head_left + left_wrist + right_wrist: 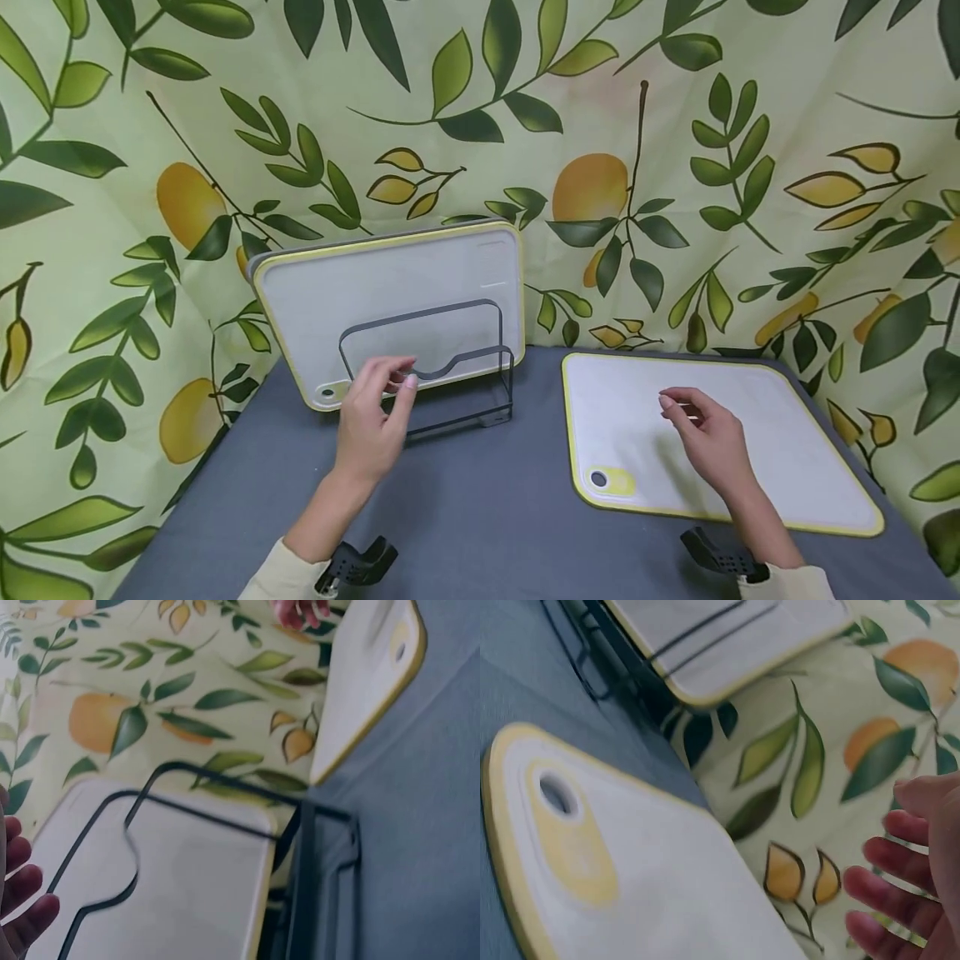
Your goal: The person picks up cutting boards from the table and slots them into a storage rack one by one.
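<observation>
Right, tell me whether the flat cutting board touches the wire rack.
Apart: the head view shows grey table between the wire rack and the left edge of the flat cutting board.

No text, label, brand or number can be read. On the upright white board (390,279), a small group of faint grey marks (492,265) stands near the upper right corner in the head view, stacked in short rows; they are too pale and small to tell whether they are letters, figures or plain lines. On the white board lying flat (697,433), the yellow corner patch (585,862) around the hole shows a faint, paler blur in the right wrist view, too soft to make out as a word or sign.
</observation>
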### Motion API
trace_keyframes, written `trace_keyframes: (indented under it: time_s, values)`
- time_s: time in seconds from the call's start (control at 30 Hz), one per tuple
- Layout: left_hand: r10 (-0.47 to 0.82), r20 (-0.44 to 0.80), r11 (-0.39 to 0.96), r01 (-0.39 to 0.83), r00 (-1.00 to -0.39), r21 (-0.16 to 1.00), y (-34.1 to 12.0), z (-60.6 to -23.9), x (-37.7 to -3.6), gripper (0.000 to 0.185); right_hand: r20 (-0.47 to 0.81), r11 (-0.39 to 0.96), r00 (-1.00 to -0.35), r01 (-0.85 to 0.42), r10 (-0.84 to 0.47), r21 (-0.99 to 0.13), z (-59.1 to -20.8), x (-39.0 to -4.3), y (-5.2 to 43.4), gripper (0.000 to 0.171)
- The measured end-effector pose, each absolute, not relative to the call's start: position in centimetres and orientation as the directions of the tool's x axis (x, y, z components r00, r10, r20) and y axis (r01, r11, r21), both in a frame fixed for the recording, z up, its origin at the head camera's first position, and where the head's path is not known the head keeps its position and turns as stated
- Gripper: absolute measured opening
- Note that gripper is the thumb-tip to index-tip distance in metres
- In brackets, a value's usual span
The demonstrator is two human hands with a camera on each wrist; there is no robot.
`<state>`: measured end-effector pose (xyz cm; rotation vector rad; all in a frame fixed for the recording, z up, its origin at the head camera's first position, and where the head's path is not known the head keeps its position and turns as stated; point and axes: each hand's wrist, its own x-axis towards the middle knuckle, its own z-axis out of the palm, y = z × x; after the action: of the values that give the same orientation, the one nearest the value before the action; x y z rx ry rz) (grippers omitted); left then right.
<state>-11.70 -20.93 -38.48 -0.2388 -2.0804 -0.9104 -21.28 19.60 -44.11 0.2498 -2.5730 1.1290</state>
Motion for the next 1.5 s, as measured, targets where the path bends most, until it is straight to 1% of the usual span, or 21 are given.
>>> trace_keyframes:
  time_s: [0.1, 0.17, 0.27, 0.37, 0.53, 0.7, 0.93, 1.07, 1.2, 1.37, 1.5]
  values:
    - [-0.123, 0.737, 0.696, 0.471, -0.665, 0.542, -19.6, -38.9, -12.1, 0.019, 0.371, 0.660, -0.926, -0.241, 0.062, -0.711, -44.7, -20.9, 20.9, 0.030]
    - [-0.114, 0.726, 0.682, 0.478, -0.679, 0.554, -18.6, -39.1, -12.4, 0.018, 0.356, 0.627, -0.921, -0.186, 0.157, -0.757, -45.2, -20.7, 21.8, 0.030]
    - [-0.104, 0.700, 0.650, 0.485, -0.706, 0.585, -16.9, -39.4, -12.9, 0.016, 0.332, 0.561, -0.890, -0.109, 0.313, -0.820, -46.1, -20.6, 23.0, 0.031]
    - [-0.099, 0.658, 0.627, 0.467, -0.747, 0.624, -15.3, -39.9, -13.3, 0.016, 0.318, 0.524, -0.859, -0.070, 0.402, -0.849, -46.9, -20.6, 23.9, 0.033]
    - [-0.101, 0.553, 0.614, 0.385, -0.827, 0.688, -12.9, -41.1, -14.2, 0.017, 0.323, 0.562, -0.844, -0.031, 0.428, -0.827, -47.7, -20.6, 25.2, 0.035]
    - [-0.096, 0.466, 0.589, 0.327, -0.880, 0.739, -10.9, -42.5, -15.3, 0.018, 0.334, 0.602, -0.826, 0.008, 0.454, -0.799, -48.3, -20.7, 26.7, 0.036]
    - [-0.061, 0.355, 0.532, 0.270, -0.933, 0.802, -8.5, -44.9, -17.8, 0.020, 0.213, 0.538, -0.815, 0.138, 0.539, -0.832, -48.8, -20.4, 28.7, 0.050]
    - [-0.077, 0.312, 0.489, 0.237, -0.947, 0.839, -7.5, -46.3, -18.9, 0.021, 0.218, 0.526, -0.796, 0.145, 0.565, -0.838, -49.5, -20.2, 29.4, 0.048]
    - [-0.137, 0.284, 0.441, 0.199, -0.949, 0.875, -6.8, -47.3, -19.8, 0.022, 0.218, 0.543, -0.774, 0.187, 0.594, -0.819, -50.1, -20.3, 30.0, 0.047]
    - [-0.179, 0.248, 0.412, 0.157, -0.952, 0.898, -5.6, -48.3, -20.4, 0.023, 0.226, 0.601, -0.778, 0.232, 0.586, -0.765, -50.2, -20.4, 30.5, 0.051]
    - [-0.177, 0.219, 0.414, 0.129, -0.960, 0.901, -4.6, -48.7, -20.6, 0.024, 0.202, 0.605, -0.788, 0.252, 0.581, -0.756, -50.2, -20.3, 30.9, 0.055]
